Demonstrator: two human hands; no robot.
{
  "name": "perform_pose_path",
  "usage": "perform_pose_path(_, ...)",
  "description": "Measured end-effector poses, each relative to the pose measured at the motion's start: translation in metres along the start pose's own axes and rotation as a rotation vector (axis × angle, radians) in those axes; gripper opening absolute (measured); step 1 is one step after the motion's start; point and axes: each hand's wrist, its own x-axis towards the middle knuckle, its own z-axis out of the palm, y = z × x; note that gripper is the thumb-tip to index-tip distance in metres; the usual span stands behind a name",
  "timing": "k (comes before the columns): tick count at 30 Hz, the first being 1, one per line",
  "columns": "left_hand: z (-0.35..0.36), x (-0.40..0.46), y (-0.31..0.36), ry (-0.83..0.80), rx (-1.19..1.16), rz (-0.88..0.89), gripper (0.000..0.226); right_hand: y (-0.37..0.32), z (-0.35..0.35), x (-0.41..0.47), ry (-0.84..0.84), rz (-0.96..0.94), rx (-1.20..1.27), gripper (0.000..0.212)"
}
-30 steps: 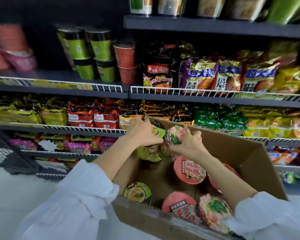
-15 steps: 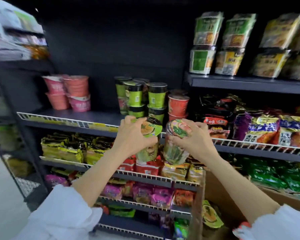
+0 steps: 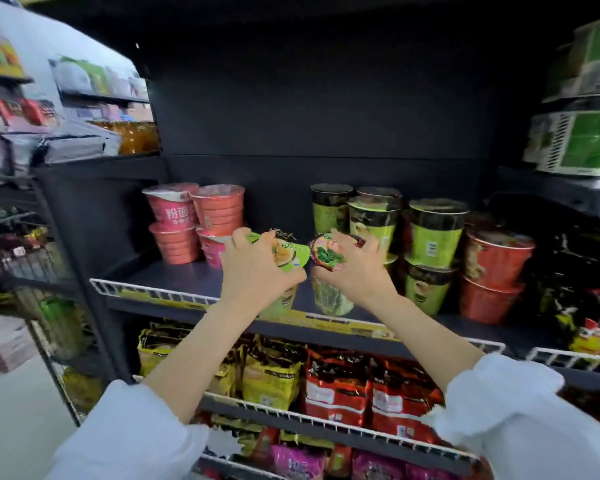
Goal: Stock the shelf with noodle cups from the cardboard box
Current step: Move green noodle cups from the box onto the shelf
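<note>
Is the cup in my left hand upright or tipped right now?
Tipped. The cup leans in the left hand, its green lid facing the camera and its base angled down toward the shelf edge.

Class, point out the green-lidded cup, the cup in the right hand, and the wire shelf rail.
green-lidded cup [image 3: 288, 252], head view, lid.
cup in the right hand [image 3: 326, 254], head view, lid.
wire shelf rail [image 3: 146, 291], head view, left stretch.

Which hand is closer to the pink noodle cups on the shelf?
Left. The left hand, gripping a green-lidded cup, sits just right of the pink noodle cups. The right hand holds another cup farther right, by the green cups.
</note>
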Motion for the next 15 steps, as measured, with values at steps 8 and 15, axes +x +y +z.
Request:
perform_pose_path(8,0.042,0.089,-0.038,-0.042,-0.024,0.022,0.081,0.022,0.081,0.108,-0.039,-0.055,-0.45,0.068)
perform_pose_path(15,0.063,0.136,-0.034,-0.079,-0.088,0.074,0.08,0.031,0.098,0.126,0.004,-0.079,-0.637,0.038)
